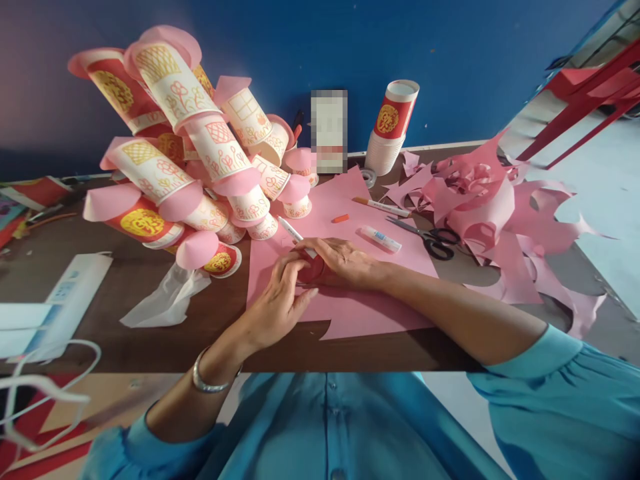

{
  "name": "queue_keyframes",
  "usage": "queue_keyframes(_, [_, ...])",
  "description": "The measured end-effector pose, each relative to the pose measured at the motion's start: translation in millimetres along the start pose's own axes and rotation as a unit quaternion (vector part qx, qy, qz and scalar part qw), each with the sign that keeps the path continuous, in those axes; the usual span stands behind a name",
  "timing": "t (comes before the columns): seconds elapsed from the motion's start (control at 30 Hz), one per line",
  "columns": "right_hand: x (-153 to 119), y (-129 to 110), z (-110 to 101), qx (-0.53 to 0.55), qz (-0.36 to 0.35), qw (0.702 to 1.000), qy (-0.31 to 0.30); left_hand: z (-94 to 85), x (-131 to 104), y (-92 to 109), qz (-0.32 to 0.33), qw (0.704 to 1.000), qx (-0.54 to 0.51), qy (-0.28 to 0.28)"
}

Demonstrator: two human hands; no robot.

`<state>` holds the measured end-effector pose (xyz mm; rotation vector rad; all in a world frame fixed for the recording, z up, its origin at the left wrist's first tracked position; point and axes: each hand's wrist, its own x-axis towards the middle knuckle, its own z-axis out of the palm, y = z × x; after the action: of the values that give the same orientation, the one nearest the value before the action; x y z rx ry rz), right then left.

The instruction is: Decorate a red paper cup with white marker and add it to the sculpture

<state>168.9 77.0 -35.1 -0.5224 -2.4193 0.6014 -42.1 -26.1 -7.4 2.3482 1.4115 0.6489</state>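
Observation:
My right hand point(345, 261) lies low over a large pink paper sheet point(370, 307), its fingers closed around a white marker point(291, 230) that slants up to the left. Against it, my left hand point(285, 293) curls its fingers over a dark pink round thing point(313, 269), mostly hidden between the two hands, so I cannot make out its kind. Just beyond them on the sheet are a small orange cap point(341, 218), a glue stick point(379, 239) and another marker with an orange end point(383, 207). Black-handled scissors point(437, 241) lie at the sheet's right edge.
Decorated paper cups point(220, 143) with pink paper cones and rims are piled at left. A cup stack point(385, 150) and a tape roll point(369, 177) stand near the blue wall. Pink paper scraps point(483, 200) heap at right. A crumpled clear bag point(165, 300) lies left.

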Motion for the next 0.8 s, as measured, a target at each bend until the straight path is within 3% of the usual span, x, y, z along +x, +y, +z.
queue_keyframes(0.17, [-2.3, 1.9, -1.0, -0.016, -0.022, 1.000, 0.000, -2.1, 5.0, -3.1, 0.001, 0.995, 0.053, 0.086])
queue_keyframes(0.37, [-2.3, -3.6, -8.2, -0.022, 0.030, 0.998, -0.059, -16.5, 18.4, -6.9, 0.029, 0.971, 0.190, 0.142])
queue_keyframes(0.47, [-2.6, -3.5, -5.2, -0.039, 0.026, 0.998, -0.045, -22.5, 26.8, -10.0, 0.029, 0.965, 0.222, 0.137])
queue_keyframes(0.67, [-3.2, 0.8, 0.6, -0.042, 0.005, 0.999, -0.027, -21.3, 44.2, -16.4, 0.046, 0.958, 0.277, 0.057])
queue_keyframes(0.8, [-3.4, 0.2, -4.0, 0.002, 0.006, 1.000, -0.028, -29.4, 42.2, -20.4, 0.056, 0.952, 0.281, 0.107])
